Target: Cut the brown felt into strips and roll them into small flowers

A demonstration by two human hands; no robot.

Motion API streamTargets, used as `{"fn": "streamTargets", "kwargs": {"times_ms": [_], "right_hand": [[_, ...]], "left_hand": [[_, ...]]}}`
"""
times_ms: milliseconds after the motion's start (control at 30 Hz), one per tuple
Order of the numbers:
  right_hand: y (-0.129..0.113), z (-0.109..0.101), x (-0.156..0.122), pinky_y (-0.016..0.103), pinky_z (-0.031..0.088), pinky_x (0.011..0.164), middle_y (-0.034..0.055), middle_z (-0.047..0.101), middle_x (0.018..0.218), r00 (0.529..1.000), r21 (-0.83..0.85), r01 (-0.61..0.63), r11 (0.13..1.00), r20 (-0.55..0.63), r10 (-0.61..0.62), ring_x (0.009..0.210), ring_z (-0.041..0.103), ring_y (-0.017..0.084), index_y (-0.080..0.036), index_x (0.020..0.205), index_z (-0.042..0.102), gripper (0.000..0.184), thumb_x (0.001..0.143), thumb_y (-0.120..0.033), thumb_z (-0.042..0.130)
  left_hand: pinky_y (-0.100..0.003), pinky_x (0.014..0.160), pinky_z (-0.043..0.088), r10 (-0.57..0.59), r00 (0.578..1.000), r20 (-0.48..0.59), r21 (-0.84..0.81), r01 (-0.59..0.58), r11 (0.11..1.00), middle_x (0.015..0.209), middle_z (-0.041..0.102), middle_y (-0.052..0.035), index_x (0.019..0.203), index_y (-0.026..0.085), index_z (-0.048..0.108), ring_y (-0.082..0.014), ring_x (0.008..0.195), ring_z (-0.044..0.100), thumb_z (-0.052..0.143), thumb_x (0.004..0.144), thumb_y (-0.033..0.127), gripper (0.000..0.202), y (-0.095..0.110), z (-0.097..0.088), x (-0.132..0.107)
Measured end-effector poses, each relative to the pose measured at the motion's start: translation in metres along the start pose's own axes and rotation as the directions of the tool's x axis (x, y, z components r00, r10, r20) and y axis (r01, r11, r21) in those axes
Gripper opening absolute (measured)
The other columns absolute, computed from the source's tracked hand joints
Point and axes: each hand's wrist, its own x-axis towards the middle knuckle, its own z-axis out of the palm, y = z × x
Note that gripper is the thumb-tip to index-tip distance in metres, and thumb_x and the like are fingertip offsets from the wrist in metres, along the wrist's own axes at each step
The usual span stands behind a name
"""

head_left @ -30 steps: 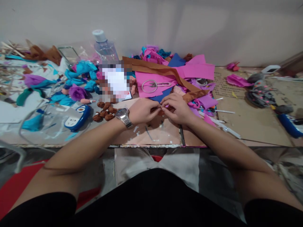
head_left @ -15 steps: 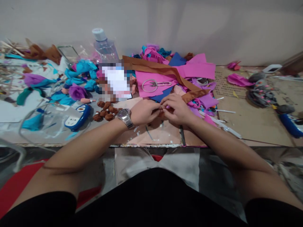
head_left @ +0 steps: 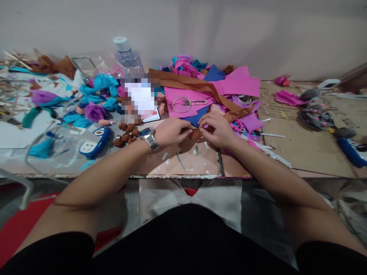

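Note:
Between my two hands stretches a small piece of brown crepe paper (head_left: 196, 133). My left hand (head_left: 171, 132), with a metal watch (head_left: 149, 137) on its wrist, pinches the left end between thumb and forefinger. At the other end, the curled fingers and thumb of my right hand (head_left: 217, 129) are closed on the paper. Several brown crepe balls (head_left: 126, 134) lie to the left of the watch. Behind my hands, thread snips (head_left: 186, 103) with a ring handle rest on pink paper (head_left: 177, 93), and a long brown strip (head_left: 195, 84) crosses it.
A phone (head_left: 140, 97), partly blurred out, lies behind my left hand, near a clear bottle (head_left: 127, 57). Blue glue-gun-like tools (head_left: 99, 143) and turquoise paper flowers (head_left: 103, 82) are at left. Cardboard (head_left: 289, 133) and a grey pincushion-like bundle (head_left: 318, 112) are at right.
My fingertips, close together before, have drawn apart sideways. The brown paper between them now shows as a flat, stretched piece.

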Motion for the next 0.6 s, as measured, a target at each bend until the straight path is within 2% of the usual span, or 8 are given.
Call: {"fn": "streamTargets", "kwargs": {"times_ms": [233, 500, 600], "right_hand": [[0.0013, -0.0010, -0.0016, 0.049, 0.048, 0.096, 0.0094, 0.076, 0.105, 0.997, -0.033, 0.023, 0.999, 0.073, -0.020, 0.103, 0.067, 0.029, -0.023, 0.097, 0.072, 0.008, 0.095, -0.026, 0.065], [-0.0010, 0.0023, -0.0028, 0.047, 0.047, 0.093, 0.0097, 0.077, 0.104, 0.999, -0.024, 0.009, 1.000, 0.043, -0.008, 0.099, 0.065, 0.028, -0.022, 0.094, 0.073, 0.013, 0.099, -0.030, 0.064], [-0.0009, 0.0030, -0.0026, 0.047, 0.047, 0.094, 0.0098, 0.078, 0.105, 0.999, -0.011, -0.005, 1.000, 0.051, 0.006, 0.099, 0.066, 0.028, -0.022, 0.096, 0.073, 0.013, 0.100, -0.029, 0.064]], "left_hand": [[-0.032, 0.062, 0.033, -0.015, 1.000, 0.008, 0.053, 0.014, 0.999, 0.077, 0.075, -0.0063, 0.094, 0.019, 0.080, -0.0183, 0.064, 0.059, 0.056, 0.097, 0.033, 0.028, 0.0013, -0.0002, 0.0000], [-0.031, 0.066, 0.036, 0.076, 0.997, -0.004, 0.007, -0.076, 0.997, 0.085, 0.078, -0.0061, 0.100, 0.021, 0.081, -0.0188, 0.070, 0.063, 0.056, 0.098, 0.035, 0.029, -0.0004, 0.0015, -0.0011], [-0.031, 0.066, 0.036, 0.072, 0.997, -0.011, -0.013, -0.072, 0.997, 0.084, 0.077, -0.0057, 0.098, 0.020, 0.080, -0.0181, 0.069, 0.062, 0.056, 0.098, 0.036, 0.028, -0.0003, 0.0007, -0.0016]]}}
